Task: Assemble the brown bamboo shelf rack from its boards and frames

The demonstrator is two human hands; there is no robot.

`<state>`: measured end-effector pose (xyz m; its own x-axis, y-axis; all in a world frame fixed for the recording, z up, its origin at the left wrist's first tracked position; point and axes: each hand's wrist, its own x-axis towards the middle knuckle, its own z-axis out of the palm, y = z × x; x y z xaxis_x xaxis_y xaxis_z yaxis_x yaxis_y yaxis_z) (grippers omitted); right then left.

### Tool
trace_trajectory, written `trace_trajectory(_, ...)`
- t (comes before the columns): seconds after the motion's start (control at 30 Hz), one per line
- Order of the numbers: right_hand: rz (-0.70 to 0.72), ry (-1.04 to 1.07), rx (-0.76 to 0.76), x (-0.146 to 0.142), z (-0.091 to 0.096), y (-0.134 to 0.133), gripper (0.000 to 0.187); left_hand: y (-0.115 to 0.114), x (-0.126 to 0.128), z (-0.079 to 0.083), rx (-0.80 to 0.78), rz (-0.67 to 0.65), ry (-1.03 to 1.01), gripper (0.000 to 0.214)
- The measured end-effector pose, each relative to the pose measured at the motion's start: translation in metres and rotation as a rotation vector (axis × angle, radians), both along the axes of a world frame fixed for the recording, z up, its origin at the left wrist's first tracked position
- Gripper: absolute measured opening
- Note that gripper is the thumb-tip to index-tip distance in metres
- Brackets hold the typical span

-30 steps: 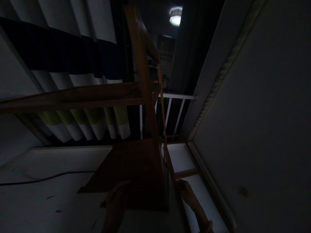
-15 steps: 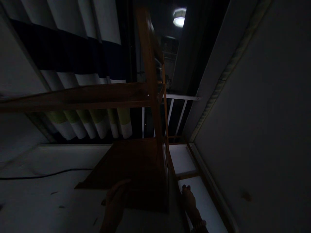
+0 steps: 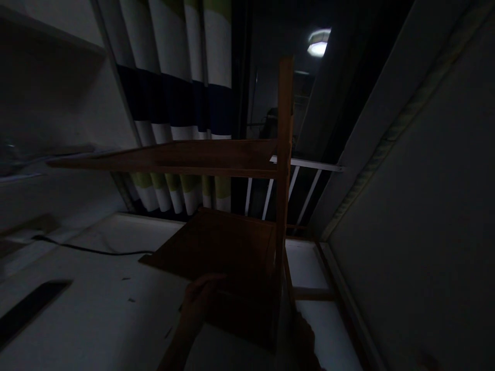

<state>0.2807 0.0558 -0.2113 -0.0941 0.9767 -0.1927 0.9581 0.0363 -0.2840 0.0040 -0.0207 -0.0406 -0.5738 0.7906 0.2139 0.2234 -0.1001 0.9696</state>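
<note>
A brown wooden shelf unit stands before me, with a low board (image 3: 228,242), a raised shelf (image 3: 201,157) and a tall upright (image 3: 284,129). My left hand (image 3: 197,304) reaches over the front of the low board. Its fingers are stretched out, and no held thing shows in the dim light. Whether the fingertips touch the wood is hard to tell. Lower right, in deep shadow, my right hand (image 3: 304,335) is closed beside the unit's side frame (image 3: 314,294). What its fingers hold, if anything, is hidden.
The unit rests on a white surface (image 3: 100,309) with several small dark scraps. A black cable (image 3: 96,251) runs behind, and a dark flat object (image 3: 33,309) lies at left. Striped curtains (image 3: 174,103) and a dark window with white bars are behind; a pale wall (image 3: 417,206) rises at right.
My view has swung left, so the unit sits further right and the dark flat object shows. My right hand is lower and darker in the picture; my left hand stays over the low board.
</note>
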Motion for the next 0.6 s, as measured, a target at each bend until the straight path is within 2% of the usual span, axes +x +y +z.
trace_trajectory(0.07, -0.03, -0.022, 0.003, 0.006, 0.007, 0.005, 0.033, 0.0, 0.0, 0.001, 0.008, -0.012, 0.002, 0.026)
trace_trajectory(0.13, -0.036, -0.026, 0.012, 0.015, 0.023, 0.01, 0.033, 0.0, 0.0, 0.001, 0.013, -0.031, 0.009, 0.027)
trace_trajectory(0.3, -0.109, -0.001, 0.129, 0.046, 0.085, 0.007, 0.035, 0.001, -0.004, -0.003, -0.008, -0.054, 0.029, 0.034)
trace_trajectory(0.47, -0.23, 0.15, 0.204, 0.065, 0.137, -0.031, 0.036, 0.001, -0.008, 0.001, -0.034, -0.189, -0.008, 0.036)
trace_trajectory(0.6, -0.494, 0.21, 0.289, 0.061, 0.171, -0.08, 0.036, 0.001, -0.008, 0.004, -0.015, -0.276, -0.031, 0.039)
